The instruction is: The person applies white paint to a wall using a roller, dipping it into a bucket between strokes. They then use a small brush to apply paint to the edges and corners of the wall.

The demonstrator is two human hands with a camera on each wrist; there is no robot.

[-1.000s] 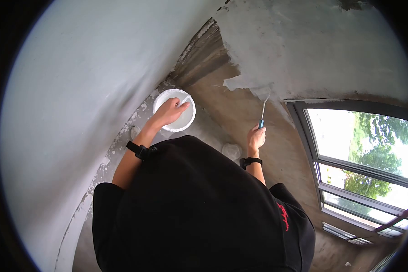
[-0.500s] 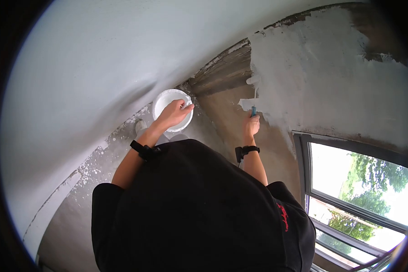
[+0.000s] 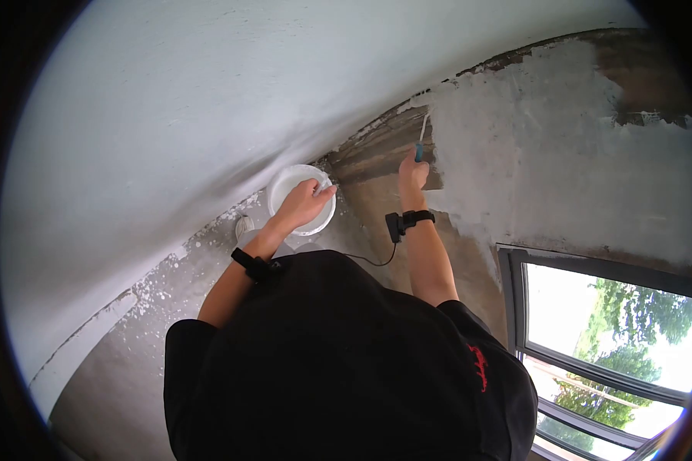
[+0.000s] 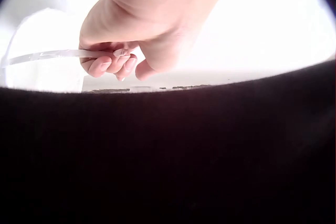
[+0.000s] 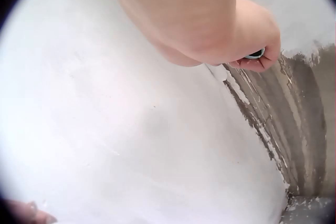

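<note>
My left hand grips the thin white handle of a white bucket, its fingers curled round it in the left wrist view. Pale material shows inside the bucket. My right hand holds a tool by its blue handle. The tool's thin white shaft points up to the edge between bare brown wall and the pale coated wall; its head is too small to make out. In the right wrist view the fingers wrap the handle, with only its dark end showing.
A long pale wall runs along the left and top. The grey floor has white spatters. A dark-framed window is at the right. A cable hangs from the right wrist camera. A shoe shows beside the bucket.
My right hand has moved up and left with the tool, from near the window to the corner of the wall. The view has turned. My left hand still grips the bucket handle.
</note>
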